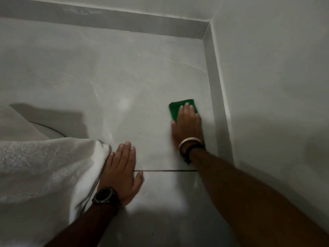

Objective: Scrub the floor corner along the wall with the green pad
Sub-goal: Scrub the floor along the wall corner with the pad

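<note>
Right hand is flat on the green pad, fingers together and laid over its near half, pressing it against the pale tiled floor. The pad pokes out past the fingertips on the far side and to the left of them, so most of its visible green sits ahead of the hand. It lies near the grey skirting that runs along the right wall, close to it but not touching, and well short of the corner where that skirting meets the far one. A pale bangle and a dark band circle the right wrist.

Left hand is down on the floor too, palm flat, fingers extended and close together, thumb spread out to the side, gripping nothing. It rests across a dark grout line that runs between the two arms. A dark watch is on the left wrist. Just left of that hand, a white towel covers the lower left, its edge touching the hand's outer side.
</note>
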Demonstrator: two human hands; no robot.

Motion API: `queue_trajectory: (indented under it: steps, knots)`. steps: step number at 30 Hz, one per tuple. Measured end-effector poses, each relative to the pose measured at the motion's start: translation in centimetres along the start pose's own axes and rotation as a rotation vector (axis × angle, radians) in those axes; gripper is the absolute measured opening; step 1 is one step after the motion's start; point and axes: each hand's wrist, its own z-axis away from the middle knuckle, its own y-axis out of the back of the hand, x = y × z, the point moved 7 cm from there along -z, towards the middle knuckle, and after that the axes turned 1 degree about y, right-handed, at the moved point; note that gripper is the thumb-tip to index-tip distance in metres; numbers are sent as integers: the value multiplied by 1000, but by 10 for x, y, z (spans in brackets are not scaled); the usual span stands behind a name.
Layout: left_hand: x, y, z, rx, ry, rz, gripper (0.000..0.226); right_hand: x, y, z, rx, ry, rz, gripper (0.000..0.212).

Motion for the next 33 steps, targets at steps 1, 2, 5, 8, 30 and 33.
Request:
queue_trajectory:
  steps: [1, 2, 5, 8, 30, 33]
  knots:
    - [1, 0, 0, 3, -2, 2, 83, 19, 3, -14, -1, -27, -13, 70]
    - [1, 0, 0, 6, -5, 5, 83, 37, 6, -25, -7, -49, -24, 73]
    - [0, -1, -1, 3, -7, -5, 83, 64, 8, -32, 25, -52, -34, 74]
    - [-1, 0, -1, -10, -6, 4, 83, 64, 9, -5, 98, -62, -59, 67]
    - [1, 0, 0, -71, 24, -10, 86, 61, -10, 253, 72, -103, -117, 68]
    - [1, 0, -1, -65, 19, -19, 86, 61, -3, 171, 99, -124, -135, 67]
